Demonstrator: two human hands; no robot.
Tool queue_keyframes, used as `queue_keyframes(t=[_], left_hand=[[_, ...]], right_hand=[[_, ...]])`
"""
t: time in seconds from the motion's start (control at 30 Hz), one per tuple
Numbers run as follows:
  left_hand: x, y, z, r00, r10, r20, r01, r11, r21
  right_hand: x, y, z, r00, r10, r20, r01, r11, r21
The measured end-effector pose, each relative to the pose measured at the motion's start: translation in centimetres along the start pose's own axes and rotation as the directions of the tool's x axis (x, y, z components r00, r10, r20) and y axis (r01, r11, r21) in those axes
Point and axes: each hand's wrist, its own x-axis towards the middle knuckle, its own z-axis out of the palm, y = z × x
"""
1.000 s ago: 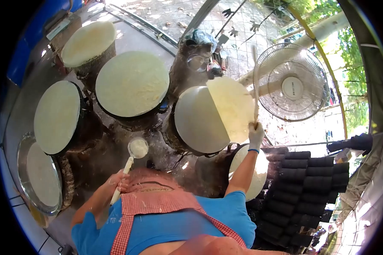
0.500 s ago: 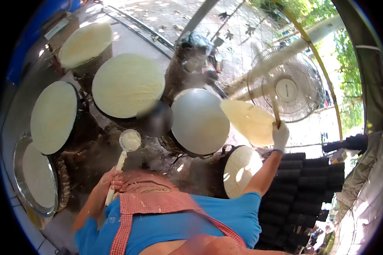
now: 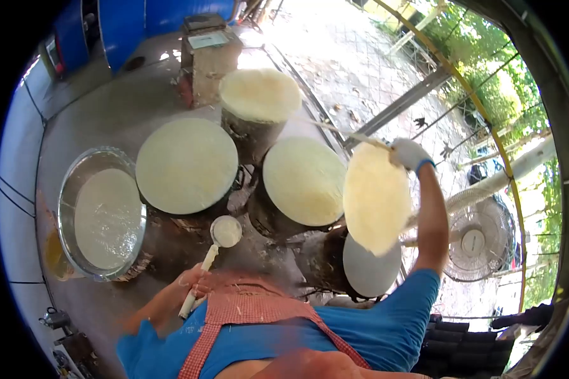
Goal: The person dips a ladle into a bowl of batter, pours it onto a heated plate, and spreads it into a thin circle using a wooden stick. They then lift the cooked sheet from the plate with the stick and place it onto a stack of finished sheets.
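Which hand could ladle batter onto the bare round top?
Probably the left hand: it holds the ladle, white inside. The gloved right hand is busy with the stick carrying the thin sheet.

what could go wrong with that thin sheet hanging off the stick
The thin sheet hangs loose from the stick in the gloved right hand; it may tear or slip off.
The fan stands just beyond it; if running, it could fold the sheet onto itself.
The ladle in the left hand holds white liquid; tilting it could spill.
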Motion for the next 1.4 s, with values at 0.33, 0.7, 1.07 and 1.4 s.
queue_keyframes(t=[0.33, 0.7, 1.07, 1.4], left_hand=[[-2.1, -0.3, -2.7, 0.949, 0.313, -0.018, -0.307, 0.914, -0.265], [-0.5, 0.5, 4.7, 0.895, 0.440, 0.075, -0.240, 0.615, -0.751], [-1.6, 4.3, 6.8, 0.956, 0.280, 0.088, -0.138, 0.692, -0.709], [1.7, 11.7, 15.3, 0.990, 0.141, 0.025, -0.137, 0.985, -0.102]], right_hand=[[27.6, -12.0, -6.9, 0.917, 0.273, -0.290, 0.058, 0.628, 0.776], [41.9, -16.7, 23.5, 0.842, 0.519, 0.148, 0.117, -0.443, 0.889], [37.3, -15.2, 31.3, 0.792, 0.610, -0.018, -0.124, 0.189, 0.974], [-8.3, -25.0, 22.3, 0.948, 0.301, 0.106, 0.005, -0.345, 0.939]])
